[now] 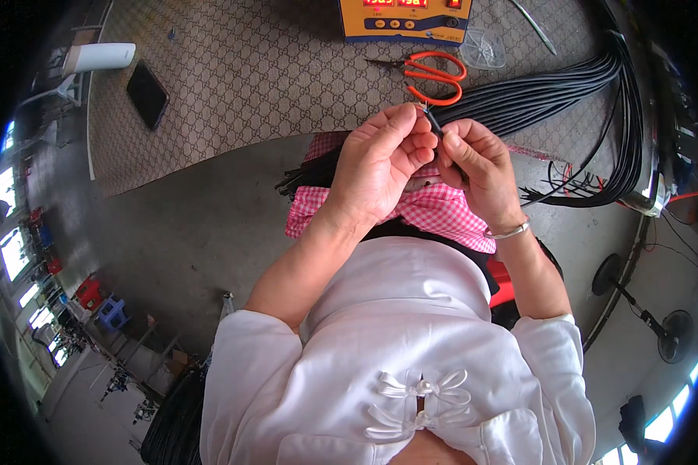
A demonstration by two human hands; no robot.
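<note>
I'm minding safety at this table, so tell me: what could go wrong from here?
The scissors lie just beyond the left hand and the right hand, so a careless reach might bring a nick. Thin wires seem to show at the tip of the cable between the hands; they could bend or snap if pulled hard. The bundle of black cables crosses the edge of the table, so a tug might drag some off.

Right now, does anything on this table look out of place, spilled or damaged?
Nothing looks spilled or plainly damaged. Slightly untidy: the orange-handled scissors lie loose beside the black cable bundle, close to the cable in the right hand's fingers.
</note>
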